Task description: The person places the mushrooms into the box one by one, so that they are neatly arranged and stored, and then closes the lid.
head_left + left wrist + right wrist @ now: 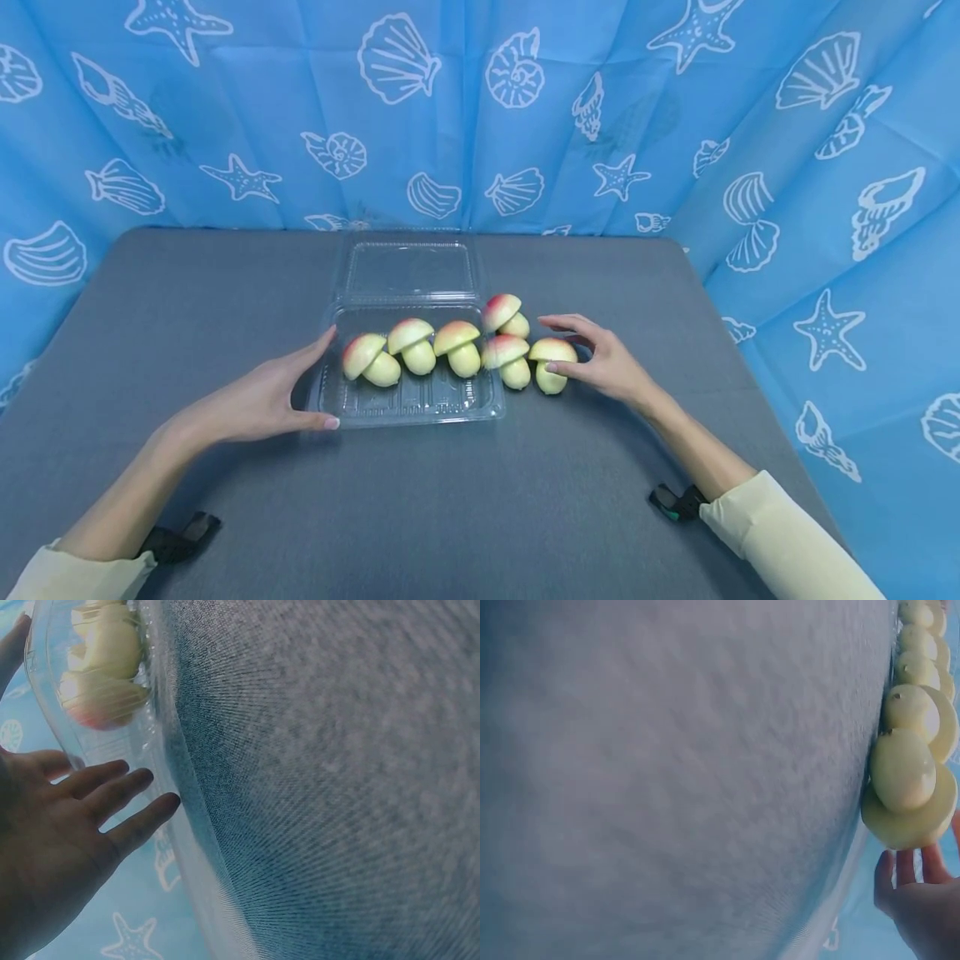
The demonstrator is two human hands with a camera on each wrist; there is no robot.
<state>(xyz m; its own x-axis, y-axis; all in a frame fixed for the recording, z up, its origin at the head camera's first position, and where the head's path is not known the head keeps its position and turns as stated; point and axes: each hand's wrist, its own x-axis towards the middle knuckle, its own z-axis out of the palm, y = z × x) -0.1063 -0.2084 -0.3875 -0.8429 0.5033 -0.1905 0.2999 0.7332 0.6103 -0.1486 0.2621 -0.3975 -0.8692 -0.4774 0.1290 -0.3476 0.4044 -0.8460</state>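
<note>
Three model mushrooms, pale yellow with reddish caps, lie in a row in the clear plastic clamshell box [416,408]. The left one is a red-tinged mushroom [363,357]. My left hand [262,396] spans the box's left end, thumb at the front corner, index finger along the side; its other fingers show spread and straight in the left wrist view. Right of the box, my right hand [611,358] reaches around the nearest mushroom [552,379], thumb across its front and fingers behind the cap. In the right wrist view the fingertips are right at that mushroom's cap [900,836].
Two more mushrooms, a rear one [501,312] and a front one [514,375], sit against the box's right side. The open lid [411,271] lies flat behind the box. A blue shell-print curtain [465,125] hangs behind the grey table [450,500].
</note>
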